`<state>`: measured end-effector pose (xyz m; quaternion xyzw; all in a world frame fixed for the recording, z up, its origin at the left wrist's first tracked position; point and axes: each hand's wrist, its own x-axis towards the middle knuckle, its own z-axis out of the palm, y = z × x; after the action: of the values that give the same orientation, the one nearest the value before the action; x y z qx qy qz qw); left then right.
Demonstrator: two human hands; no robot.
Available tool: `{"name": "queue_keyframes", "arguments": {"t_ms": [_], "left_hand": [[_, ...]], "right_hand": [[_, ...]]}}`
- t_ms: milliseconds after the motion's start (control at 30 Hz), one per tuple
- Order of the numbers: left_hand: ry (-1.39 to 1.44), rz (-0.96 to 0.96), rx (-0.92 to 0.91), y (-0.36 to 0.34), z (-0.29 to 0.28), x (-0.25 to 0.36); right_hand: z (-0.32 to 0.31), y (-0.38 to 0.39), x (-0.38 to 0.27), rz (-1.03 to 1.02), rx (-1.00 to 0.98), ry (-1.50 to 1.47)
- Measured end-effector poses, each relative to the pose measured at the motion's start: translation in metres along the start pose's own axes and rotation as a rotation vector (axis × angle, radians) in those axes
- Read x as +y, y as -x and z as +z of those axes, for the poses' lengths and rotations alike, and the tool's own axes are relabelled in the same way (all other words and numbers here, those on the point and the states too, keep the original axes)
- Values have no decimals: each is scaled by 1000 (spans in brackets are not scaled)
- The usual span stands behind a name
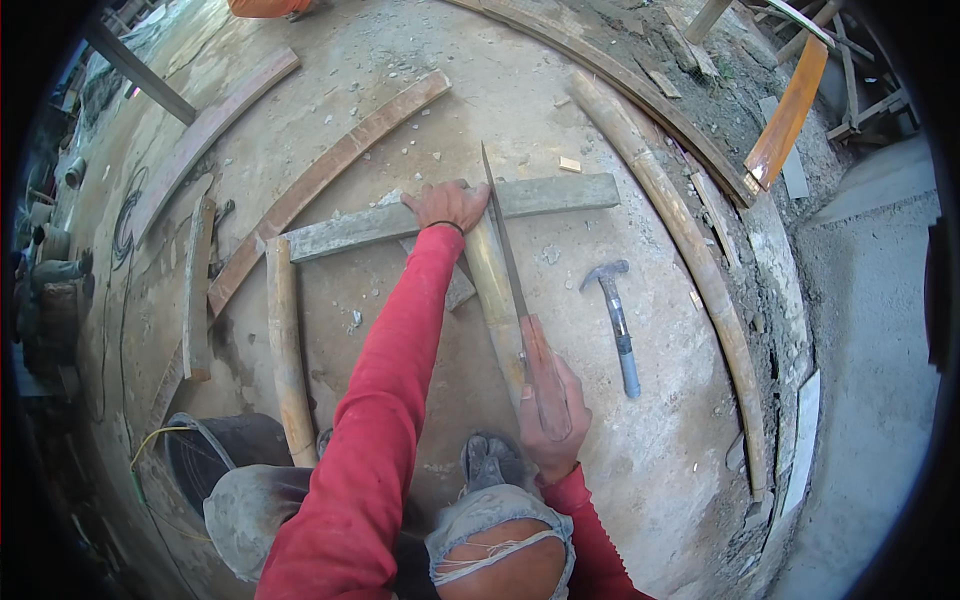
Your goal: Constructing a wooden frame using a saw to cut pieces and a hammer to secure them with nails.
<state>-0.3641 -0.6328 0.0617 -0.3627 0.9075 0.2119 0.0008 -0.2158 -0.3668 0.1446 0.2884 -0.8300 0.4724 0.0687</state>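
Left hand (448, 206): fingers partly spread over the far end of the bamboo (490, 280), above the plank (560, 195); how firmly they grip cannot be told. Right hand (556, 415): fingers closed round the handle of the saw (535, 350), blade reaching forward close beside the left fingers. Judged risks: a skipping blade could cut those fingers; slack pressure could let the round bamboo roll.

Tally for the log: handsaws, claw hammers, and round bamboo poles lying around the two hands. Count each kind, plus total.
Handsaw: 1
Claw hammer: 1
Bamboo poles (left, middle, right): 3
Total: 5
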Motion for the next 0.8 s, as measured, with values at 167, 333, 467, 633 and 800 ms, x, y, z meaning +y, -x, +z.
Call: {"name": "queue_keyframes", "arguments": {"t_ms": [167, 333, 467, 633, 800], "left_hand": [[23, 35, -56, -3, 0, 17], [23, 6, -70, -8, -3, -14], [7, 59, -33, -7, -3, -3], [15, 92, -88, -13, 9, -6], [-34, 109, -157, -18, -9, -12]], "right_hand": [[41, -78, 18, 193, 53, -177], [2, -20, -25, 210, -59, -158], [35, -43, 9, 108, 91, -156], [56, -74, 17, 292, 86, -250], [-10, -26, -58, 88, -68, -53]]}}
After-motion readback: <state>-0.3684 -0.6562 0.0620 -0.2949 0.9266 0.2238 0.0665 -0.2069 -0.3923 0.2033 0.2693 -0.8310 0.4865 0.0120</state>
